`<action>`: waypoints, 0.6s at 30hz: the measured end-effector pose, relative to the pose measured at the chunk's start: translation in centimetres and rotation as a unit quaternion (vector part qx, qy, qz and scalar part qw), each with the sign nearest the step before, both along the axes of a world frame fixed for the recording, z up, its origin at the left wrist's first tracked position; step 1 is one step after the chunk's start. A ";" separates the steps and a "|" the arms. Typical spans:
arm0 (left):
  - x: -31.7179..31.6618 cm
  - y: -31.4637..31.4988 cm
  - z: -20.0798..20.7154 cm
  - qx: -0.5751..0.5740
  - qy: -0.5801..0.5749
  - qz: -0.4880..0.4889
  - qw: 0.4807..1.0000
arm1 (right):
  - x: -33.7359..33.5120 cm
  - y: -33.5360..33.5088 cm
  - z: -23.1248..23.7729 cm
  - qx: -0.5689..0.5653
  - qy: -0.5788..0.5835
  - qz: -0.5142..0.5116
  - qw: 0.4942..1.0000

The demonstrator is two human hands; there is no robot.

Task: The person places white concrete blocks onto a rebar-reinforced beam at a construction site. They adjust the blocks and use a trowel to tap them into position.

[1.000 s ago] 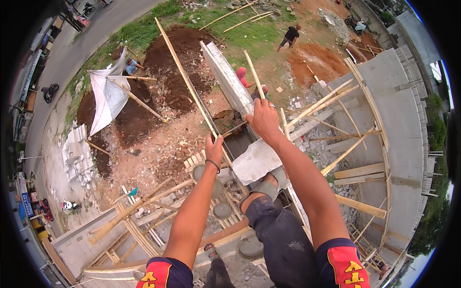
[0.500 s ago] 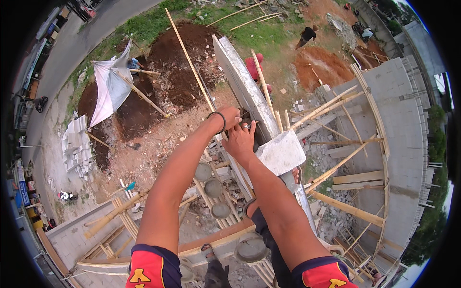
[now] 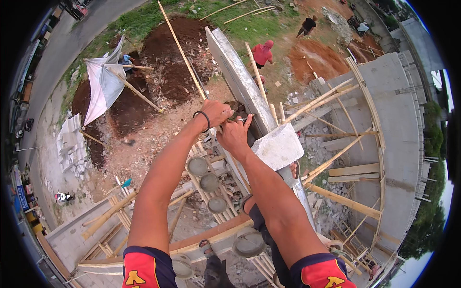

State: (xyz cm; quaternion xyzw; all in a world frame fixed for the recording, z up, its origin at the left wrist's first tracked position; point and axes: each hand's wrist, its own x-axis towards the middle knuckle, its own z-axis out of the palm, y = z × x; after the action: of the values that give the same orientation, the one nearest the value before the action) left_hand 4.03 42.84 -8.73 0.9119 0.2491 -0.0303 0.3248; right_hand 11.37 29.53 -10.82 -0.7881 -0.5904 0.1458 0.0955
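Note:
My left hand (image 3: 216,114), with a black band at its wrist, is closed above the near end of a long concrete-faced wall panel (image 3: 242,79). Just below it, my right hand (image 3: 234,133), wearing a ring, has its fingers bent and pressed close to the left one, with one finger sticking out. What lies between the fingertips is too small and too hidden to make out. Under my right forearm rests a pale, rough block (image 3: 277,148) at the panel's near end. A long bamboo pole (image 3: 180,45) runs away beyond my left hand.
Several round tubs of grey mortar (image 3: 197,166) stand on bamboo scaffolding below. Bamboo braces (image 3: 331,156) span the right side toward a grey block wall (image 3: 403,129). A person in red (image 3: 262,54) stands behind the panel. The rubble ground (image 3: 144,149) lies far beneath.
My hands have shifted slightly against each other at the panel's end. The view has moved a little. The person in red, mostly hidden by the panel before, now shows more fully.

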 end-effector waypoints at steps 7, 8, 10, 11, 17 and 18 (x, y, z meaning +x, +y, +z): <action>-3.1 4.0 0.8 0.136 -0.039 -0.136 0.981 | 0.4 0.4 2.8 -0.069 -0.029 0.024 0.997; -4.6 4.9 0.4 0.196 -0.061 -0.156 0.966 | 0.5 0.7 4.1 -0.068 -0.017 0.040 0.997; -5.8 5.5 -0.2 0.246 -0.074 -0.197 0.946 | 1.6 0.9 5.4 0.051 -0.062 0.052 0.995; -5.7 5.4 -0.5 0.247 -0.070 -0.188 0.948 | 2.4 0.8 5.9 0.108 -0.085 0.055 0.989; -1.8 3.4 -2.1 0.232 -0.107 -0.110 0.960 | 8.4 3.4 4.8 0.104 -0.100 0.281 0.949; -1.3 3.1 -2.6 0.246 -0.184 -0.072 0.949 | 8.9 4.0 4.9 0.097 -0.086 0.308 0.943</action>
State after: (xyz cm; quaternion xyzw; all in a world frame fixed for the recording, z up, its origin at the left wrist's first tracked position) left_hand 2.74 45.95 -11.38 0.9688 0.1182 0.1769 0.1272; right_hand 20.28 33.56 -5.94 -0.5641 -0.8215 0.0420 0.0713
